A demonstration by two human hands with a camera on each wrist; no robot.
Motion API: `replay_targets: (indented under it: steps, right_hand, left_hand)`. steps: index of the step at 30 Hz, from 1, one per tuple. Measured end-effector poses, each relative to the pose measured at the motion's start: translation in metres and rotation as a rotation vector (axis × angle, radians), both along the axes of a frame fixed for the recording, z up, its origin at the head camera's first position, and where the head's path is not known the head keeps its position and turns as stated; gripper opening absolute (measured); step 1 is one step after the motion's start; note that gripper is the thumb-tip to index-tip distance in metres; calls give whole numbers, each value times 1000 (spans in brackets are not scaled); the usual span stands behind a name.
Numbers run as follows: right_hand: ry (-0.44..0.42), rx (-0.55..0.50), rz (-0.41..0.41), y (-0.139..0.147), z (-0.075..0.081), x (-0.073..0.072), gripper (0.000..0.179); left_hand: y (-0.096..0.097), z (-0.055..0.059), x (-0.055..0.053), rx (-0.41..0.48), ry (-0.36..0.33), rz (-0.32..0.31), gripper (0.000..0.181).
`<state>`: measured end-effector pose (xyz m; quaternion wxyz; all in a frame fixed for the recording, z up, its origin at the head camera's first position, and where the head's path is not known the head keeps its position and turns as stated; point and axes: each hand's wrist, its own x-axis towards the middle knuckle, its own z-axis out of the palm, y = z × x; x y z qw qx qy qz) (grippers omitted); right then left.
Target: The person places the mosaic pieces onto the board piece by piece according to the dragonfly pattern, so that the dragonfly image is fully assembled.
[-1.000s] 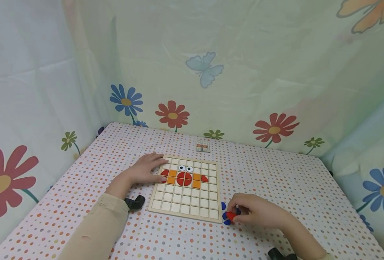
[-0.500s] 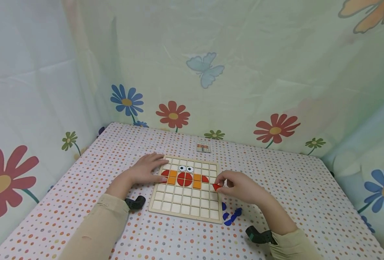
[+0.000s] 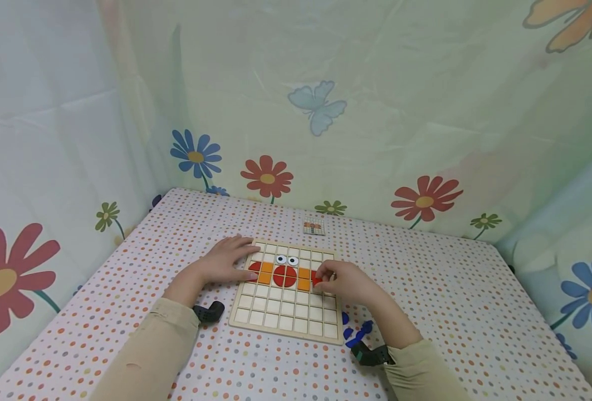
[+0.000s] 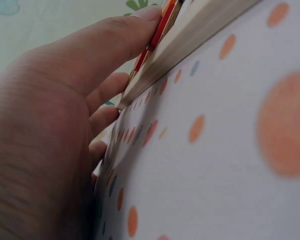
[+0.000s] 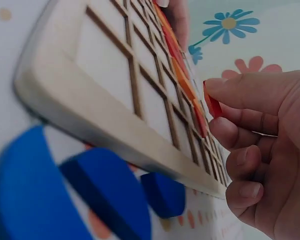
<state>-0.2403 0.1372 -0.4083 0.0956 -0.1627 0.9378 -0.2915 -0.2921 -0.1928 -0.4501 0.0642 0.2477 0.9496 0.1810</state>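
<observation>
A wooden grid board (image 3: 285, 312) lies on the table. On it are a red circle of quarter pieces (image 3: 284, 277), orange squares (image 3: 264, 273) on both sides, red pieces at the row's ends and two eye pieces (image 3: 287, 260). My left hand (image 3: 219, 262) rests at the board's left edge, its thumb (image 4: 115, 42) on the red end piece and its other fingers loosely extended along the edge. Over the board's right side, my right hand (image 3: 348, 283) pinches a small red piece (image 5: 213, 102) between thumb and index finger. In the right wrist view this piece is just above the board.
Several blue rounded pieces (image 3: 365, 328) lie by the board's lower right corner, close to the right wrist's black camera mount (image 3: 370, 355). A small pattern card (image 3: 314, 226) lies behind the board. Flowered curtains (image 3: 376, 128) stand around the dotted tablecloth (image 3: 255, 367).
My right hand has picked the red piece up from beside the blue pieces and carried it forward and left, over the board's right side. The left hand stays put.
</observation>
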Motion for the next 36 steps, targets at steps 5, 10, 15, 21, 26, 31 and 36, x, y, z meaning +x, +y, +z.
replay_targets:
  steps: [5, 10, 15, 21, 26, 31, 36]
  right_hand:
    - [-21, -3, -33, -3, -6, 0, 17]
    - [-16, -6, -27, -6, -8, 2, 17]
    - [-19, -2, -37, -9, -9, 4, 18]
    - [1, 19, -45, -10, -9, 5, 17]
    - [8, 25, -51, -11, -10, 5, 17]
    - [21, 27, -54, -12, -10, 5, 17]
    - [52, 23, -30, -14, -11, 3, 9]
  left_hand:
    - [0, 0, 0, 0, -2, 1, 79]
    - [0, 1, 1, -7, -2, 6, 79]
    - [0, 3, 3, 7, -6, 8, 80]
    - [1, 3, 4, 15, -5, 9, 79]
    - [1, 3, 4, 10, -4, 13, 78]
    - [1, 4, 3, 7, -4, 10, 78]
    - [1, 5, 4, 11, -7, 4, 77]
